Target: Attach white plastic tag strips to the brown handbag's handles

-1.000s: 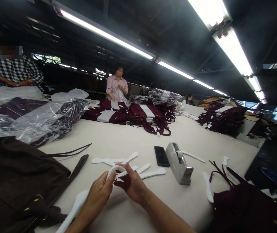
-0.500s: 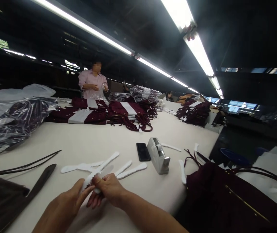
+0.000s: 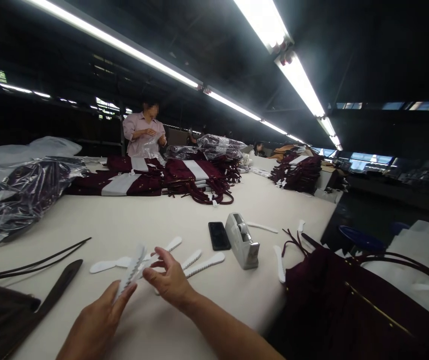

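On the table (image 3: 154, 220), the left hand (image 3: 97, 322) and right hand (image 3: 171, 282) sit nearest the viewer, a serrated strip (image 3: 129, 272) rising between them. Just behind lie more strips (image 3: 199, 262). To their right come the phone (image 3: 219, 235), then the tape dispenser (image 3: 241, 240) touching it, then a bag (image 3: 342, 295) at the table's right edge. Far left lie bagged goods (image 3: 19, 190); stacked bags (image 3: 154, 177) sit at the far side (a person (image 3: 142, 132) stands behind them).
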### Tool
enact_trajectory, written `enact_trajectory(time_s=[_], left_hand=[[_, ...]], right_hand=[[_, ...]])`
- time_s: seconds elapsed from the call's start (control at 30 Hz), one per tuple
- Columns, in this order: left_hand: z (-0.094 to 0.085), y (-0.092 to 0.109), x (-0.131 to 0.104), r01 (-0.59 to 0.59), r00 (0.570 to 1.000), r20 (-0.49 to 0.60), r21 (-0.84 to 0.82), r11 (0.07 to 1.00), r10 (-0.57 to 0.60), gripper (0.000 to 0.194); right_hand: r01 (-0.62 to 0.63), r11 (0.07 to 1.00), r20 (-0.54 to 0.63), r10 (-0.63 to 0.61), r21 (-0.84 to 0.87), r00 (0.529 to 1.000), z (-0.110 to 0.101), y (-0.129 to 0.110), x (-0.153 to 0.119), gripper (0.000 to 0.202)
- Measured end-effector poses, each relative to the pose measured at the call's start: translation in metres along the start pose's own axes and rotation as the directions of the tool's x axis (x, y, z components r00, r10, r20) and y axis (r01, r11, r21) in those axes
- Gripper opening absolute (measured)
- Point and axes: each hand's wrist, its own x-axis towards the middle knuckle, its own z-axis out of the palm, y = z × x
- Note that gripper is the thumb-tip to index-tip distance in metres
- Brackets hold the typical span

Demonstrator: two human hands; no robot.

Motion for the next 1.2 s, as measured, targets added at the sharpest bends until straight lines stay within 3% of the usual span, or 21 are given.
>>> enact_trajectory(time_s=[0.1,0.2,0.3,0.4,0.63,0.83,1.0,1.07,1.2], left_hand=[[0.016,0.009,-0.005,0.054,0.993,0.114,-0.128,0.99,-0.04,0.04],[0.024,0.001,-0.002,0.108,0.993,0.06,-0.118,0.987,-0.101,0.042],[0.018,-0.009,0.005,0.13,0.991,-0.018,-0.066,0.989,-0.131,0.044],[0.008,-0.007,0.006,0.15,0.989,0.0,-0.014,0.989,-0.15,0.047],[0.018,0.012,-0.005,0.096,0.983,0.182,-0.324,0.941,-0.038,0.053],[0.015,0.023,-0.011,0.186,0.969,0.241,-0.596,0.781,-0.046,0.055],[0.009,0.039,-0.018,0.238,0.951,0.311,-0.72,0.652,-0.004,0.05],[0.008,0.041,-0.02,0.242,0.945,0.328,-0.721,0.649,0.012,0.049],[0.008,0.038,-0.02,0.159,0.954,0.297,-0.618,0.77,0.042,0.051]], right_hand=[[0.035,0.991,0.126,-0.018,-0.132,0.992,0.003,-0.001,-0.007,0.078],[0.158,0.935,0.233,-0.085,-0.317,0.969,0.007,0.0,-0.013,0.055],[0.293,0.883,0.344,-0.164,-0.366,0.924,0.013,0.0,-0.018,0.045],[0.346,0.893,0.338,-0.243,-0.288,0.909,0.016,-0.003,-0.02,0.043],[0.062,0.997,0.263,-0.074,0.053,0.962,0.008,-0.02,-0.021,0.047],[-0.051,0.93,0.216,-0.031,0.365,0.976,0.01,-0.021,-0.018,0.041],[-0.142,0.874,0.199,0.052,0.465,0.979,0.009,-0.02,-0.015,0.036],[-0.184,0.855,0.218,0.085,0.485,0.972,0.007,-0.02,-0.014,0.034],[-0.244,0.838,0.244,0.137,0.488,0.96,0.005,-0.018,-0.012,0.038]])
